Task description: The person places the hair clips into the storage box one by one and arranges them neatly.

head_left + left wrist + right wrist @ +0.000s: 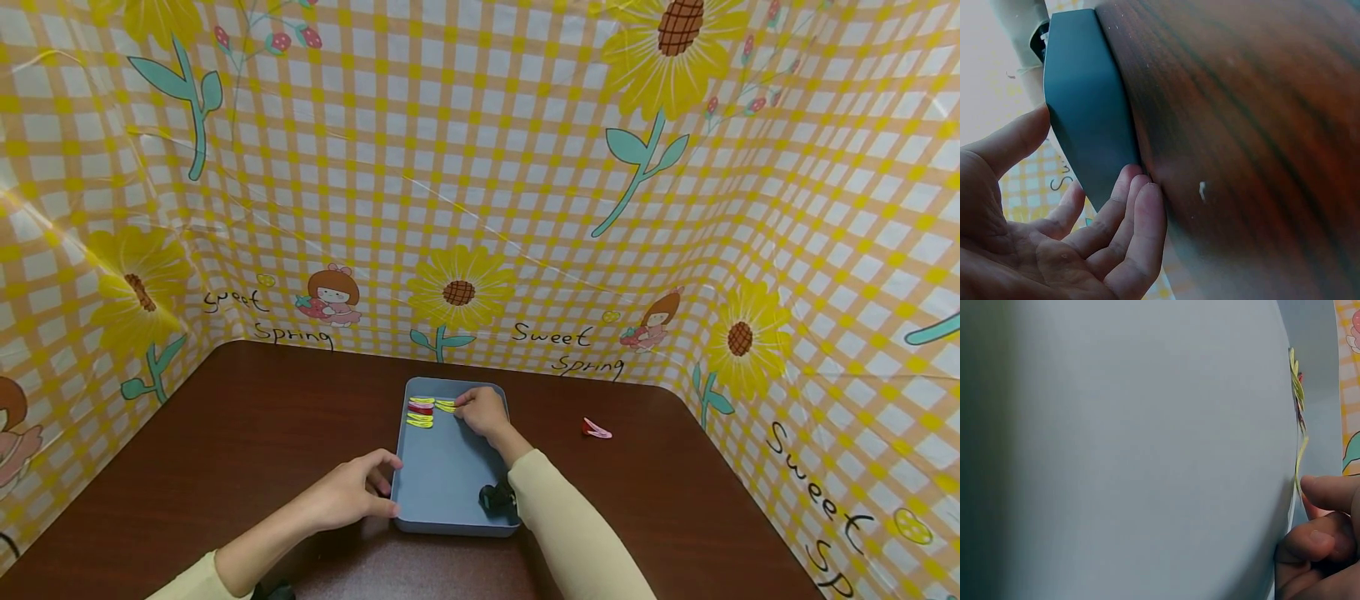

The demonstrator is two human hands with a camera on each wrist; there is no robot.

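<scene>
A blue-grey rectangular tray [442, 483] lies on the dark table, with snap hair clips inside its far end. Along the left wall runs a short column of yellow, pink and red hair clips [421, 412]. Beside that column is a yellow hair clip [445, 406], its right end pinched by the thumb and finger of my right hand [483, 411]. In the right wrist view the yellow clip [1300, 459] reaches to those fingertips. My left hand [352, 493] rests with loosely spread fingers against the tray's left wall; its thumb [1025, 134] is at the rim in the left wrist view.
A pink hair clip [597, 429] with a red one [586, 427] lies on the table right of the tray. A black wrist-worn device [497, 497] overlaps the tray's near right corner. A patterned cloth [465, 183] stands around the table's back and sides.
</scene>
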